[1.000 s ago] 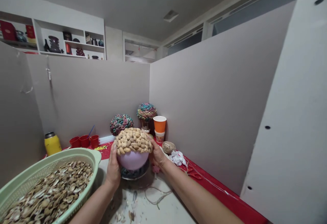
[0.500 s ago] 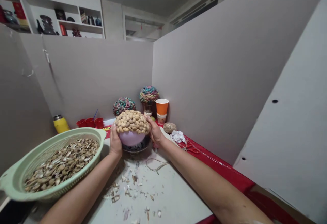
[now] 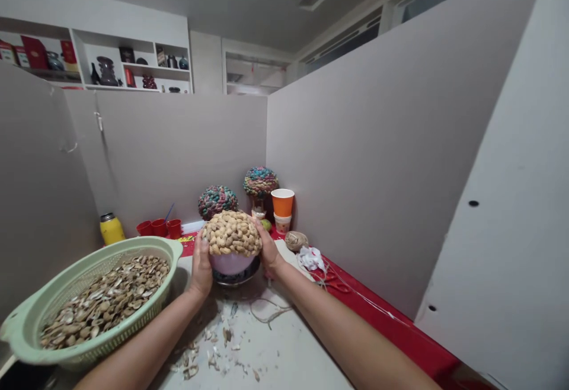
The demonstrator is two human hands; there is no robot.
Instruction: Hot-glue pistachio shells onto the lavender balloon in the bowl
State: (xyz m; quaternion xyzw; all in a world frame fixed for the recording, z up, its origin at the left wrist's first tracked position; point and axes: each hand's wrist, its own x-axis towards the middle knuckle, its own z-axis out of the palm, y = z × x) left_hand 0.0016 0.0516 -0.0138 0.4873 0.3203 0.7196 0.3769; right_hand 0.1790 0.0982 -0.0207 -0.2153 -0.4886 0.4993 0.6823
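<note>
A lilac balloon (image 3: 232, 264) has its upper part covered with a dome of peanut shells (image 3: 233, 234). My left hand (image 3: 202, 267) presses against its left side, and my right hand (image 3: 268, 248) grips the right side, so the ball is held between both palms. Right under the balloon is a dark, shiny-rimmed bowl (image 3: 237, 280); whether the two touch is hidden. Behind it stand two balls covered in multicoloured shells, a left one (image 3: 217, 200) and a right one (image 3: 260, 181) raised on a small stand.
At left a green basket (image 3: 171, 248) holds many brown shells (image 3: 111, 301). Shell scraps and string (image 3: 269, 320) litter the pale board (image 3: 284, 360). Farther back are red cups (image 3: 159, 227), a yellow bottle (image 3: 112, 230), an orange cup (image 3: 283, 203), twine (image 3: 296, 240), crumpled paper (image 3: 311, 258) and red scissors (image 3: 336, 282).
The view has tilted upward, so the scene sits lower in the picture. Both hands still hold the balloon, whose shell-covered top now leans more toward me, with less lilac showing.
</note>
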